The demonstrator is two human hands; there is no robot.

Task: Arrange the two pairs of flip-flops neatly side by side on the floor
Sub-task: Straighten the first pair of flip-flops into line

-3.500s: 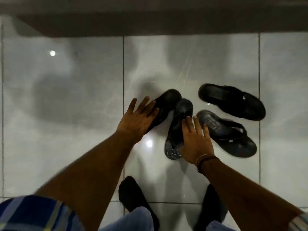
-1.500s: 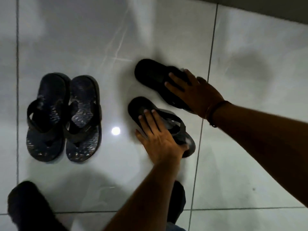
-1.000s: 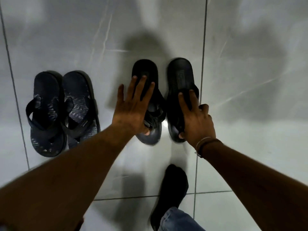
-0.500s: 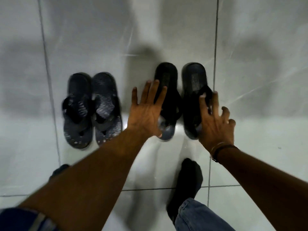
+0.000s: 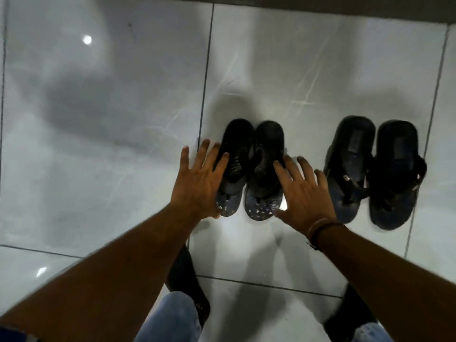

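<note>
Both hands flanked the patterned pair on the floor.

The left hand (image 5: 197, 183), its grip wide with fingers spread, lay over the outer edge of the left sandal of the patterned pair (image 5: 251, 169). The right hand (image 5: 302, 193), grip equally wide and holding nothing, rested just beside that pair's other edge. Between the hands the two sandals sat toe-ends toward the person, sides touching. The black pair (image 5: 372, 171) stood just beyond the right hand, close together on the tiled floor (image 5: 98, 119). These flip-flops looked light, soft and bendy, likely to slide easily on glossy tile; pressing flat on the sole edges or pinching the strap seemed the surest hold.
</note>
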